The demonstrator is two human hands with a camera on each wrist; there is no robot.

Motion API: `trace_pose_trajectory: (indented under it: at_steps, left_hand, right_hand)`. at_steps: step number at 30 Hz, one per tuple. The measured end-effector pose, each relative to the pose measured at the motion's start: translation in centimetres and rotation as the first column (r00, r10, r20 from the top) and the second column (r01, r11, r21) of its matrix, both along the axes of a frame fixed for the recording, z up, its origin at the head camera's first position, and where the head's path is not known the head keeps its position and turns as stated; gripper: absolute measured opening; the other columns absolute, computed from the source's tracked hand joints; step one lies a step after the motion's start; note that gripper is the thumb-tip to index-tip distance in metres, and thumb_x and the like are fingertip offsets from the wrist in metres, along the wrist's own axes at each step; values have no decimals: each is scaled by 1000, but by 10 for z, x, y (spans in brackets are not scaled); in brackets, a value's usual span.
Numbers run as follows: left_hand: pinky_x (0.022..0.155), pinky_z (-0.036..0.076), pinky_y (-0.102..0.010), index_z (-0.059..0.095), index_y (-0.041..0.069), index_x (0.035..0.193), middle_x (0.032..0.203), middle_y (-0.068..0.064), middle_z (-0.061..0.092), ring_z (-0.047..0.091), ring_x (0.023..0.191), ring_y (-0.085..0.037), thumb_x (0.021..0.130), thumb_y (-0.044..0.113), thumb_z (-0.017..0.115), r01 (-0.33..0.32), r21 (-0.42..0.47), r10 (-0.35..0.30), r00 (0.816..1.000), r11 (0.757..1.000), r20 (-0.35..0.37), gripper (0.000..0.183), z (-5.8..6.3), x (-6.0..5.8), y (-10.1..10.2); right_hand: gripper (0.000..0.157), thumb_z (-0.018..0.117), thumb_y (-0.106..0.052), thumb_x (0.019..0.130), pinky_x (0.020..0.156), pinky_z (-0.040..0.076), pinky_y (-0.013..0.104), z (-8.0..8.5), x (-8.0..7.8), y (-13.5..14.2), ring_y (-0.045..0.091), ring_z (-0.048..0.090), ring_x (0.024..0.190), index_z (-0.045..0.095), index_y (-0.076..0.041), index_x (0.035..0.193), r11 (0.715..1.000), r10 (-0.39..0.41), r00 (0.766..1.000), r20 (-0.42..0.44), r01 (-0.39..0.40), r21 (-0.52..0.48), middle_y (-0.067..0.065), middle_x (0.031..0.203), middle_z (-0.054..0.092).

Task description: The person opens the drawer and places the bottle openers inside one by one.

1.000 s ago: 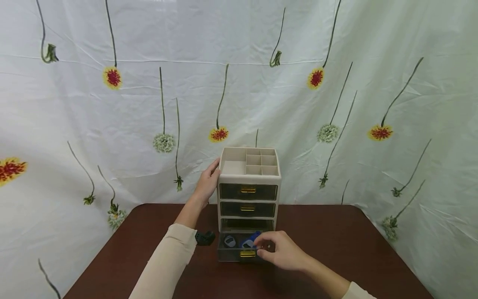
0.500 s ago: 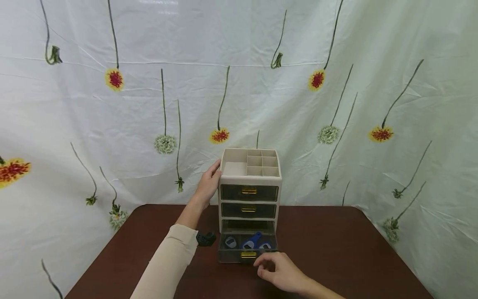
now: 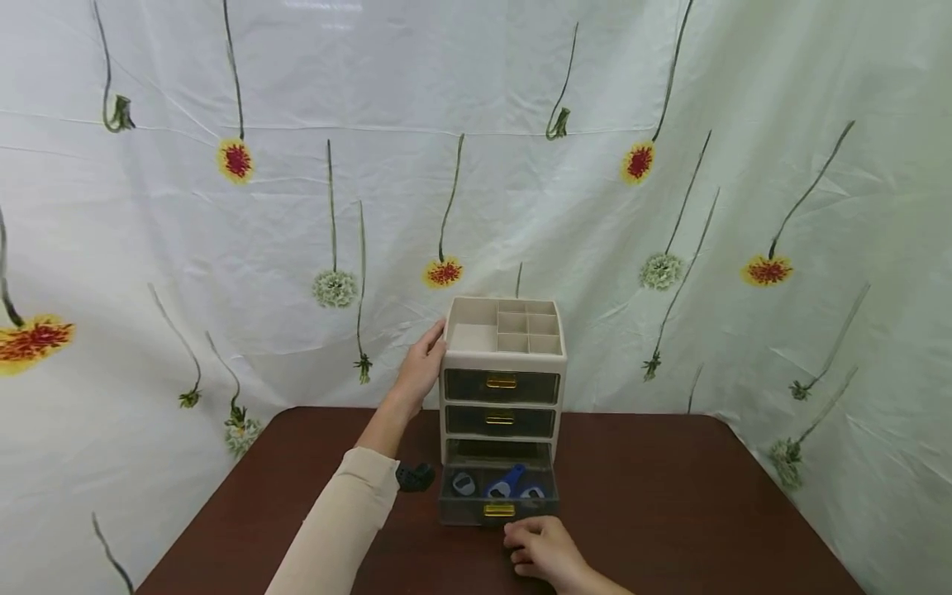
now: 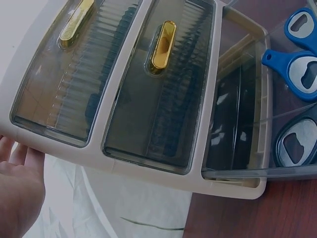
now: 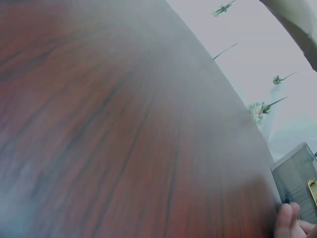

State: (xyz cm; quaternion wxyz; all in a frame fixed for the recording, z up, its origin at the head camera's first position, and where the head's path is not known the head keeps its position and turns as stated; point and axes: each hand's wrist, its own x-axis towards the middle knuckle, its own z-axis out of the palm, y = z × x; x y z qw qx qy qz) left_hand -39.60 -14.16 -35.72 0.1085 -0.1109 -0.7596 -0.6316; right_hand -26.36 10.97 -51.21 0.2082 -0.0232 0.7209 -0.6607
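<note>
A cream desktop drawer unit [image 3: 504, 361] stands on the table, its bottom drawer [image 3: 454, 510] pulled out. Inside that drawer lie two blue bottle openers [image 4: 303, 74] and a dark one [image 4: 299, 141], each with a metal plate. My left hand [image 3: 420, 368] rests against the unit's left side, fingers extended along it; their tips are partly hidden in the left wrist view. In front of the open drawer, near its gold handle [image 3: 499, 511], is my right hand [image 3: 549, 549]. Its fingers are loosely bent, and nothing shows between them.
Two upper drawers with gold handles [image 3: 502, 382] are closed. The unit's top has a divided tray [image 3: 476, 337]. A dark band [image 3: 415, 477] sits by the left wrist. Behind the brown table [image 3: 669, 496] hangs a flower-printed white cloth [image 3: 387, 207].
My right hand has drawn back from over the drawer toward the near side, below its front, uncovering the blue bottle openers. My left hand has stayed on the unit.
</note>
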Motion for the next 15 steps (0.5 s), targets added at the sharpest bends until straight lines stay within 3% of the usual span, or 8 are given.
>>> trace_pose_trajectory:
  at_steps: [4, 9, 15]
  left_hand:
    - [118, 28, -53, 25, 18, 167, 168, -5, 27, 27, 152, -27, 113, 27, 38, -2, -4, 2, 1000, 1000, 4, 56, 0, 2, 1]
    - [118, 27, -54, 27, 18, 166, 167, -6, 29, 27, 151, -28, 113, 26, 39, -20, 2, 20, 1000, 1000, -3, 55, 1, 4, 3]
    - [118, 28, -55, 27, 20, 166, 166, -6, 30, 29, 151, -28, 113, 28, 39, -21, 3, 21, 1000, 1000, 1, 55, 0, 3, 2]
  right_hand:
    - [36, 64, -24, 105, 62, 53, 25, -2, 0, -8, 11, 59, 69, 70, 9, 119, 997, -74, 996, -41, 74, -10, 6, 96, 69]
    - [30, 66, -23, 104, 54, 49, 24, -5, 2, -15, 10, 55, 63, 75, 5, 106, 995, -94, 984, -151, 95, 2, 3, 82, 68]
    - [28, 67, -21, 103, 52, 46, 25, -5, 1, -21, 10, 54, 61, 76, 6, 103, 991, -134, 972, -195, 136, -2, 0, 81, 70]
